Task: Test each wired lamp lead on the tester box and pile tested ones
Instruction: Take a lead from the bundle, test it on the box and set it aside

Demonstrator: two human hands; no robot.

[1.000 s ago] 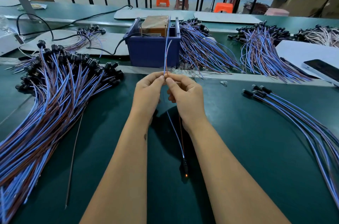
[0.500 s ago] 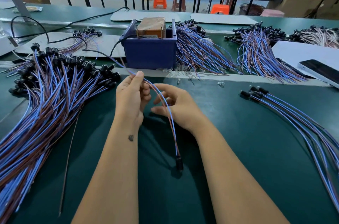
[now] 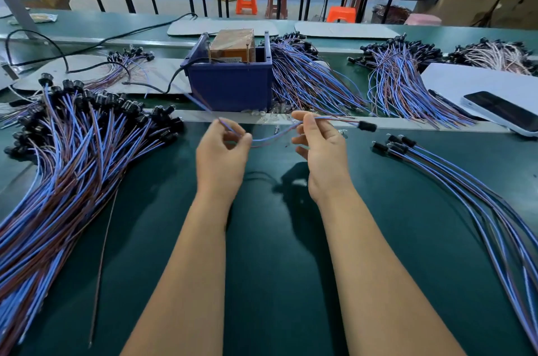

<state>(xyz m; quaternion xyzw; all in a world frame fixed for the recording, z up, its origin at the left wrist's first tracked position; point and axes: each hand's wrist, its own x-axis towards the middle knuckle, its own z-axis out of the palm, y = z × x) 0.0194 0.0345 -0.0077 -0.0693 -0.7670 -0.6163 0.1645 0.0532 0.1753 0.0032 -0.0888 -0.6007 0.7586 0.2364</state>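
1. Blue and brown twin-wire lamp lead with a black socket end (image 3: 276, 137) hangs in a shallow sag between both hands, above the dark green bench mat (image 3: 276, 239).
2. Left hand (image 3: 222, 151): thumb and forefinger are curled and pinch the bare-wire end; the other fingers are loosely bent.
3. Right hand (image 3: 318, 149): thumb and forefinger pinch the lead near its socket, which sticks out to the right, clear of the mat; the remaining fingers are spread and hold nothing.
4. Both forearms reach forward, wrists slightly raised, hands near each other, in front of the dark blue plastic tester box (image 3: 230, 87).
5. Judgement: the lead is held away from the box, socket pointing towards the small row of leads on the right (image 3: 465, 195), so this reads as the piling step.
6. The next move calls for laying the lead alongside that row, sockets aligned, then both pinches letting go.
7. The large heap of blue and brown leads at the left (image 3: 58, 166) appears to be the stock awaiting test.
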